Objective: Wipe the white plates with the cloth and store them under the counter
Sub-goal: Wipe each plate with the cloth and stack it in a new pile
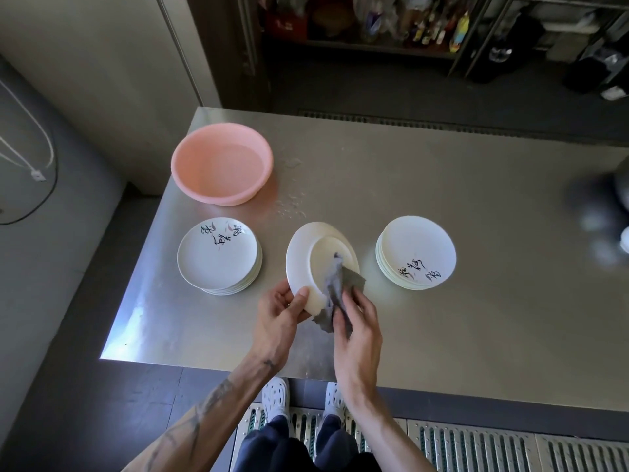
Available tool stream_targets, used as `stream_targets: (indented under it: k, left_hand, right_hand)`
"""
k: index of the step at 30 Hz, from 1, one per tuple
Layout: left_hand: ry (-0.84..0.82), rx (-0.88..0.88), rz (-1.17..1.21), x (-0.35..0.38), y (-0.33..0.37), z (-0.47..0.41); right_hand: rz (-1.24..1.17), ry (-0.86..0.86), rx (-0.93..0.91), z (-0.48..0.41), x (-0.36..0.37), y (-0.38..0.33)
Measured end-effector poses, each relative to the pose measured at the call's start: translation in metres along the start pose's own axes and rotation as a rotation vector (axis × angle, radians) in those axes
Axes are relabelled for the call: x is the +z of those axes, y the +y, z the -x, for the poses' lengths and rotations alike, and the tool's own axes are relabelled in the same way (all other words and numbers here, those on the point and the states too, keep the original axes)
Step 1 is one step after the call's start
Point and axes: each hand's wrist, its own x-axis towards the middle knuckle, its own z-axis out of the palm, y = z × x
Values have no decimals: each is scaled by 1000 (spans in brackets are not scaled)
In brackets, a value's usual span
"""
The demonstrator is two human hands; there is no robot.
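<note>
My left hand grips the near rim of a white plate, tilted with its underside facing me above the steel counter. My right hand holds a grey cloth against the plate's underside. A stack of white plates with painted script sits to the left. Another such stack sits to the right.
A pink basin holding water stands at the counter's far left, with water drops beside it. A blurred dark object lies at the right edge. Shelves with bottles stand beyond. A metal floor grate lies below my feet.
</note>
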Motion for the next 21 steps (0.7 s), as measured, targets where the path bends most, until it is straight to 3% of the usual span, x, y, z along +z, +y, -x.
stream_targets:
  k: [5, 9, 12, 16, 21]
  left_hand:
    - [-50, -7, -47, -5, 5, 1]
    - [-118, -28, -88, -12, 8, -2]
    - [-156, -40, -113, -14, 9, -6]
    - [-120, -45, -148, -19, 11, -11]
    - [-187, -52, -202, -23, 15, -10]
  right_hand:
    - [45, 0, -3, -38, -13, 14]
    - [55, -119, -100, -95, -24, 6]
    - [145, -166, -292, -107, -18, -18]
    - [196, -415, -690, -92, -7, -33]
    - [190, -271, -480, -104, -7, -29]
